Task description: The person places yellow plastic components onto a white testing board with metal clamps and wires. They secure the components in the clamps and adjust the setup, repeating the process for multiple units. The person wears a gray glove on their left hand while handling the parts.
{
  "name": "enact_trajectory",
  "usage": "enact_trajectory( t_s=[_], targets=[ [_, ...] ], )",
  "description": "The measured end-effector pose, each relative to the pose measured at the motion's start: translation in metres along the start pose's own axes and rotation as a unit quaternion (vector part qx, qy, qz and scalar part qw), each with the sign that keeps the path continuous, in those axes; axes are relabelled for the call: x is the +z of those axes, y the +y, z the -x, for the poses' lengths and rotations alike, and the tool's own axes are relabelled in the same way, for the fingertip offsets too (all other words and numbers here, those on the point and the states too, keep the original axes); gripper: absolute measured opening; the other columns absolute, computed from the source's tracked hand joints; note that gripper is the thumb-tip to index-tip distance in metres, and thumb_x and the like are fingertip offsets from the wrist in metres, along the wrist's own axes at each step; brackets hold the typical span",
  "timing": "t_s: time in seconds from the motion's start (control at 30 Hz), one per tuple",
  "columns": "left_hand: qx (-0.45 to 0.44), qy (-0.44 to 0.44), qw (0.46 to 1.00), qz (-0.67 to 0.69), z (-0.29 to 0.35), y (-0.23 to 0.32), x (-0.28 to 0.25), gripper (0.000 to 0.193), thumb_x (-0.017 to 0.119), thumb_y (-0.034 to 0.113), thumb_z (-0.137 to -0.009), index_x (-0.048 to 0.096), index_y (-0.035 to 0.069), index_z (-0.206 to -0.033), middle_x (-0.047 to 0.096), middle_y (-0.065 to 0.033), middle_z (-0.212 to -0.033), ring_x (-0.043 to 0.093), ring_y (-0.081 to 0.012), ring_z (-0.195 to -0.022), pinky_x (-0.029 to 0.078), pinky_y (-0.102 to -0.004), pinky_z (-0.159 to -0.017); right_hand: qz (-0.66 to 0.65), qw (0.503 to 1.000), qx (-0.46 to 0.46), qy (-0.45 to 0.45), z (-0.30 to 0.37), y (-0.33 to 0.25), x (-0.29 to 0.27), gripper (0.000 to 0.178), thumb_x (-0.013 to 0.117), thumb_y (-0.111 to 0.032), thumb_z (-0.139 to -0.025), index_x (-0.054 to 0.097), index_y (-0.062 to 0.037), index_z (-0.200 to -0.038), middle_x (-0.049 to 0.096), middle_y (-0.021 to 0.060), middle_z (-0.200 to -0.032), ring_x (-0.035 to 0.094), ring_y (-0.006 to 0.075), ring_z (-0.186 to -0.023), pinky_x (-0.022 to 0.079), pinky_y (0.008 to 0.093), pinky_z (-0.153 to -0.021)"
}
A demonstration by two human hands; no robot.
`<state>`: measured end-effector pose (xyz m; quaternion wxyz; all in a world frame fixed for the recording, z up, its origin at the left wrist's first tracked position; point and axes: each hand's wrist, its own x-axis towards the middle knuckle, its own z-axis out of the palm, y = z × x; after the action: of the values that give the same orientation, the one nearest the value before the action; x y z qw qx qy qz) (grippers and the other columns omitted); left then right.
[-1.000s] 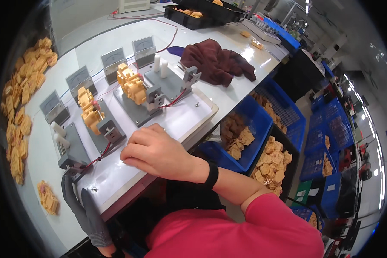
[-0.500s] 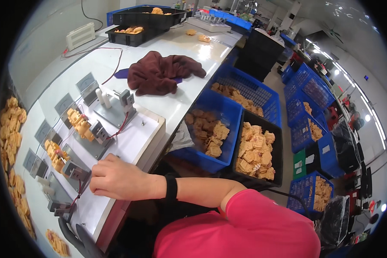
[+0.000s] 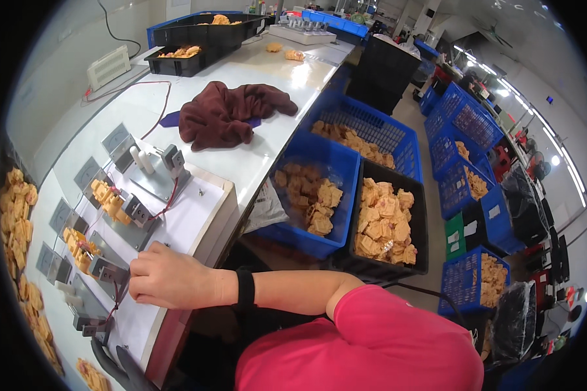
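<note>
My right hand (image 3: 179,277), with a black band at the wrist, has its fingers curled. It lies at the edge of a white board (image 3: 186,215) beside a grey clamp block (image 3: 107,269); what the fingers hold, if anything, is hidden. Dark gloved fingers of my left hand (image 3: 120,366) show at the lower left, stretched and apart, beside the nearest test station (image 3: 88,316); the rest is cut off. Two yellow plastic parts (image 3: 111,202) (image 3: 80,249) sit on the middle stations. The far station (image 3: 151,171) carries bare white posts. Small dial meters (image 3: 117,144) stand behind the row.
A maroon cloth (image 3: 225,117) lies on the white table beyond the stations. Yellow parts (image 3: 19,228) are heaped along the left edge. Blue crates (image 3: 332,244) and a black bin (image 3: 424,260) with yellow parts stand to the right. Black trays (image 3: 176,64) are at the table's far end.
The whole view has shifted a little, moving the table leftward. My right hand keeps nearly the same curled pose beside the clamp block. The yellow parts stay on their stations.
</note>
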<state>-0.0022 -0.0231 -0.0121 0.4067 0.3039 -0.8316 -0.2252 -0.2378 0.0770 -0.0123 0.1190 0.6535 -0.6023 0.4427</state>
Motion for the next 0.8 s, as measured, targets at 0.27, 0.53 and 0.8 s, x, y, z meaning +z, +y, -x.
enact_trajectory(
  t_s=[0.27,0.53,0.8],
  targets=[
    [-0.003,-0.006,0.999,-0.041,0.003,-0.009,0.001,0.045,0.055,0.015,-0.104,0.046,-0.002,-0.145,0.05,-0.0181,-0.145,0.049,-0.0311,-0.132,0.045,-0.0402,-0.108,-0.014,1.0,-0.009,-0.003,0.002,-0.001,-0.002,0.01,0.071,-0.021,-0.087,0.062,-0.0168,-0.087,0.054,0.0008,-0.089,0.057,0.0209,-0.09,0.041,0.0368,-0.08],
    [-0.129,-0.024,0.991,0.025,0.01,-0.061,-0.013,0.058,0.052,0.024,-0.104,0.034,0.0,-0.155,0.04,-0.0184,-0.155,0.04,-0.0305,-0.142,0.032,-0.0405,-0.118,0.0,1.0,-0.024,-0.011,-0.008,0.0,-0.005,0.01,0.069,-0.018,-0.084,0.061,-0.0139,-0.084,0.054,0.002,-0.086,0.057,0.0217,-0.089,0.042,0.0367,-0.079],
    [-0.174,-0.01,0.984,0.028,0.008,-0.005,-0.006,0.059,0.061,0.006,-0.092,0.043,0.002,-0.148,0.042,-0.0154,-0.153,0.043,-0.028,-0.14,0.031,-0.0396,-0.119,-0.024,0.996,0.012,-0.081,-0.015,-0.006,-0.017,0.01,0.075,-0.012,-0.083,0.07,-0.0111,-0.091,0.062,0.003,-0.087,0.061,0.0247,-0.087,0.044,0.038,-0.081]
  ],
)
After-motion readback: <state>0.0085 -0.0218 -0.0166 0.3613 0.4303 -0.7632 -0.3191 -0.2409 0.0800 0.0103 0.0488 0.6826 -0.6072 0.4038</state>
